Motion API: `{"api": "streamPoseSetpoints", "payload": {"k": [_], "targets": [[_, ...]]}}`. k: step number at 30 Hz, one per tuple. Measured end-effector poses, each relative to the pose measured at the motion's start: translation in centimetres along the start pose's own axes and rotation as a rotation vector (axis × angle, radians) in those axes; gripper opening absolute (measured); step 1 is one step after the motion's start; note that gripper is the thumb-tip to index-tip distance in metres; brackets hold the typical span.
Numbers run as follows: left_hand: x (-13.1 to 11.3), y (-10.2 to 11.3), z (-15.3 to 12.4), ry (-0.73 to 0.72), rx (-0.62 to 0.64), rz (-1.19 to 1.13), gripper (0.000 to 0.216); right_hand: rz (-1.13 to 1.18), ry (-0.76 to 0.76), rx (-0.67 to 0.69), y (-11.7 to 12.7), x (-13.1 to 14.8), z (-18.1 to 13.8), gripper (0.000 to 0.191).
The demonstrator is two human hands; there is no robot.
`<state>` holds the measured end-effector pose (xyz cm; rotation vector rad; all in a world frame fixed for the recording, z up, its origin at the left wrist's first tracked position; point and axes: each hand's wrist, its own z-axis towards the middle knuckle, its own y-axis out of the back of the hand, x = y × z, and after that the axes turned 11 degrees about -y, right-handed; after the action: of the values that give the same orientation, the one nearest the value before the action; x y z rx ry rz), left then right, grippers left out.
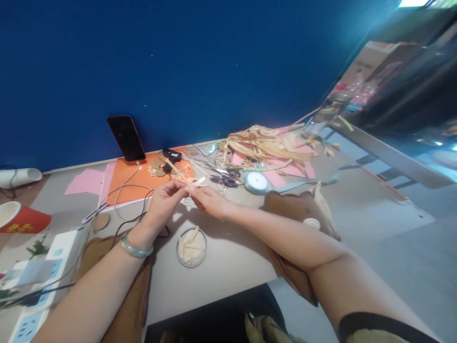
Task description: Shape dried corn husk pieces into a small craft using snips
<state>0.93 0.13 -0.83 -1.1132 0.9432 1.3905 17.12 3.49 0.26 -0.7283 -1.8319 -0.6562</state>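
Observation:
My left hand (pixel 167 199) and my right hand (pixel 211 201) meet over the middle of the table, fingertips pinched together. Between them is a small pale strip of dried husk (pixel 199 181); its lower end is hidden by the fingers. A jade-like bangle (pixel 136 247) circles my left wrist. Below the hands stands a round shallow dish (pixel 205 252) with pale husk pieces (pixel 192 244) in it. Just beyond the fingers lie dark-handled scissors (pixel 224 180) and a black hot glue gun (pixel 172 156), partly over an orange sheet (pixel 124 183).
A dried husk pile (pixel 266 143) lies on pink paper (pixel 309 167) at the back right, near a ribbon spool (pixel 256 182). A phone (pixel 126 138) leans on the blue wall (pixel 200 71). Cables, a power strip (pixel 64 247) and a red paper cup (pixel 32 219) occupy the left.

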Motion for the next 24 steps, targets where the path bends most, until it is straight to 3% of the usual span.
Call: {"api": "streamPoseSetpoints", "payload": {"k": [3,7,10,13,18,24], "targets": [[0.1,0.1,0.1,-0.007,0.017,0.042,0.021,0.102,-0.014,0.038,-0.1,0.1,-0.2,0.051],[-0.2,0.3,0.3,-0.032,-0.023,0.008,0.020,0.409,0.040,0.143,0.8,1.3,-0.8,0.050],[-0.4,0.3,0.5,-0.036,-0.104,-0.045,0.019,0.581,0.089,0.070,1.5,1.9,-0.8,0.048],[-0.4,0.1,0.4,-0.041,-0.091,-0.086,0.019,0.444,-0.011,-0.043,1.3,1.6,-0.4,0.048],[-0.5,-0.2,0.0,-0.017,-0.020,-0.014,0.020,0.062,0.026,0.003,0.0,0.4,-0.3,0.052],[-0.6,0.5,0.4,-0.004,-0.083,0.019,0.019,0.240,0.160,0.068,0.4,0.8,-0.9,0.056]]}}
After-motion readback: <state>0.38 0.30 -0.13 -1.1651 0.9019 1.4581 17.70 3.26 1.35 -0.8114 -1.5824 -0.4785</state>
